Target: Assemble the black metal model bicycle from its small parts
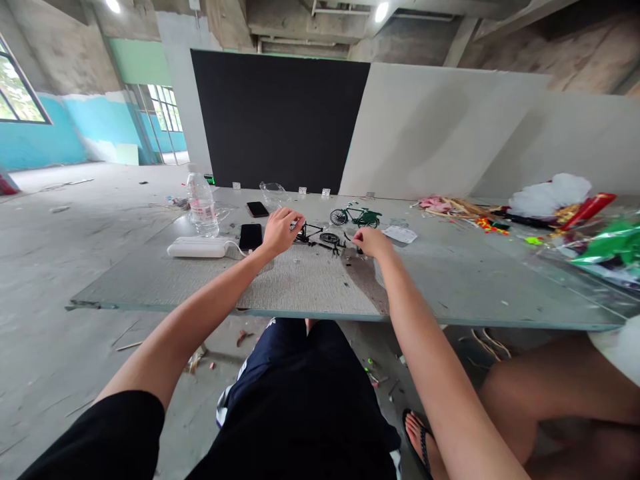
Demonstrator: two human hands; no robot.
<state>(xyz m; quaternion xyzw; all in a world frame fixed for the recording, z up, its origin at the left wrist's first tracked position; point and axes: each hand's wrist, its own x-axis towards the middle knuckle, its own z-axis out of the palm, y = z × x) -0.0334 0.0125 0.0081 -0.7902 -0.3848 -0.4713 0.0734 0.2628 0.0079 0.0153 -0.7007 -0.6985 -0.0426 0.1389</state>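
Note:
Near the middle of the grey table (315, 303), my left hand (281, 230) has its fingers curled at the left end of a black model bicycle frame (313, 231), closed on it as far as I can see. To the right, my right hand (369, 241) is closed in a pinch beside small dark parts; what it holds is too small to name. Between the hands lie a loose black wheel (329, 237) and thin black parts (327, 248). Behind them stands a green model bicycle (356, 215).
Left of my hands are two phones (257, 209) (251, 237), a white power strip (197, 247) and a water bottle (201, 203). A paper slip (400, 234) lies right. Plastic bags (613, 250) and craft scraps fill the far right. Another person's bare leg (545, 387) is at lower right.

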